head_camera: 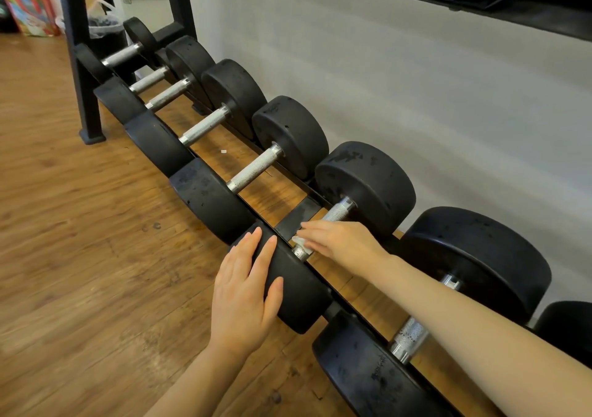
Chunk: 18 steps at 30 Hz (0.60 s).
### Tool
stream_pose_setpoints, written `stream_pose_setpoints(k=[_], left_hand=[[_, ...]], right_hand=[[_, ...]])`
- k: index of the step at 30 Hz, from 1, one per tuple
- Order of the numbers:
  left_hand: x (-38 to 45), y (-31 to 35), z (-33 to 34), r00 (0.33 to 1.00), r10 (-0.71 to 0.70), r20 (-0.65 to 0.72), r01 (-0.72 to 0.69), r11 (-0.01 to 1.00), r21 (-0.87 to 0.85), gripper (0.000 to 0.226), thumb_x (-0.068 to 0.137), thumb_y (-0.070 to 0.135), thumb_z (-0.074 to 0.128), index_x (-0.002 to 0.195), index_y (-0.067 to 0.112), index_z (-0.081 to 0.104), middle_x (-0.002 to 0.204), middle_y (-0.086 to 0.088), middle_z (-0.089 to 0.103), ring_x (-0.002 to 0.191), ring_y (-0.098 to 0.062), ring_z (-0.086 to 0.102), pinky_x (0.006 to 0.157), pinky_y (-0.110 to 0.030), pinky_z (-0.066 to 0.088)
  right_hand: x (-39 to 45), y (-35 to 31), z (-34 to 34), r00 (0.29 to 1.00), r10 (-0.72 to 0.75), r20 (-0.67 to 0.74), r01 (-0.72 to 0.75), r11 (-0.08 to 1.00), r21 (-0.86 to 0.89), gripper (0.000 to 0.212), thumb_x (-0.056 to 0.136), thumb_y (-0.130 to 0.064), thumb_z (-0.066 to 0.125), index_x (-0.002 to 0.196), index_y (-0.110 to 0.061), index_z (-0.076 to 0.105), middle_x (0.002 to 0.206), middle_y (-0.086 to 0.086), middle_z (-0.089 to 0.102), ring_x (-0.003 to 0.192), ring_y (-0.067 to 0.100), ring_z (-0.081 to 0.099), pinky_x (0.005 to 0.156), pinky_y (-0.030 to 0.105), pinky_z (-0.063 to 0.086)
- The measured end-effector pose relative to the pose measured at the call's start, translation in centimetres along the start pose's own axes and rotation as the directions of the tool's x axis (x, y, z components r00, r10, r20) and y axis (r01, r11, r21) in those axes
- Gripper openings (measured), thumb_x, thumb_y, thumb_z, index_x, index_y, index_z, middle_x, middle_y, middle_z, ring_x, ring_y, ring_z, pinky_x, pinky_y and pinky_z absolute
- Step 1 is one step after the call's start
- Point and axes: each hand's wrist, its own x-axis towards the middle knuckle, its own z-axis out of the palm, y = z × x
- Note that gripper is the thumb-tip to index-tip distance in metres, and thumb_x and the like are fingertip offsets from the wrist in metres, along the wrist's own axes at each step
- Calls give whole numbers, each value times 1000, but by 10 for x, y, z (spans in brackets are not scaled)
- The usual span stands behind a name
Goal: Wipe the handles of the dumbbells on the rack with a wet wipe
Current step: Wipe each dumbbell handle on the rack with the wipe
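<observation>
Resting flat with straight fingers, the left hand (245,291) presses the near black rubber dumbbell head (290,283) – the right hand (339,240) holds a white wet wipe (301,241) on the knurled steel handle (338,212); neighbouring black dumbbells (256,168) crowd both sides of the low black rack (299,216)
</observation>
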Motion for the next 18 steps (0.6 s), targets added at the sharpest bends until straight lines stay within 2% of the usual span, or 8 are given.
stream_pose_setpoints(k=[5, 8, 11, 13, 15, 16, 18], left_hand=[[0, 0, 0, 1000, -12, 7, 12, 1000, 7, 56, 94, 37, 41, 147, 17, 42, 154, -9, 38, 143, -27, 33, 113, -46, 28], [0, 1, 0, 1000, -7, 3, 7, 1000, 12, 56, 94, 37, 40, 147, 17, 41, 154, -9, 38, 143, -26, 33, 113, -45, 28], [0, 1, 0, 1000, -5, 1, 5, 1000, 10, 56, 95, 37, 40, 147, 17, 40, 154, -9, 38, 143, -26, 32, 113, -44, 27], [0, 0, 0, 1000, -4, 5, 4, 1000, 15, 56, 95, 37, 39, 147, 17, 40, 154, -9, 38, 143, -26, 32, 113, -44, 27], [0, 1, 0, 1000, -6, 4, 6, 1000, 13, 56, 95, 37, 39, 147, 16, 42, 154, -10, 38, 143, -27, 33, 113, -45, 28], [0, 2, -1, 1000, -11, 9, 10, 1000, 15, 56, 95, 37, 39, 146, 15, 42, 154, -10, 39, 142, -27, 34, 113, -45, 28], [0, 4, -2, 1000, -21, 19, 21, 1000, 2, 56, 95, 37, 39, 146, 15, 42, 153, -10, 39, 142, -28, 34, 112, -46, 29]], right_hand=[[-5, -13, 9, 994, -69, 83, 67, 997, 30, 44, 99, -18, 52, 142, -20, 47, 148, 1, 44, 125, 24, 53, 97, 39, 49], [-2, 1, 8, 1000, -16, -27, 16, 1000, -19, 36, 99, -25, 52, 134, -20, 56, 140, 1, 54, 109, 23, 64, 81, 41, 57], [-7, 4, 12, 991, 53, -119, -58, 998, -33, 39, 100, -35, 41, 130, -20, 60, 137, 1, 57, 91, 23, 69, 66, 41, 59], [-13, -6, 18, 996, 27, -79, -28, 1000, -11, 36, 99, -27, 48, 133, -19, 55, 141, 1, 53, 93, 22, 68, 70, 41, 58], [-16, -13, 22, 999, -17, -49, 18, 1000, 20, 45, 94, -14, 59, 138, -19, 50, 146, 1, 48, 103, 22, 65, 77, 39, 58], [-17, -13, 22, 999, 3, -52, -2, 1000, 27, 49, 91, -10, 61, 138, -19, 50, 147, 1, 47, 105, 22, 65, 77, 39, 58], [-16, -7, 22, 985, 90, -148, -88, 996, 19, 49, 87, -7, 67, 133, -18, 56, 144, 2, 50, 99, 19, 67, 73, 34, 59]])
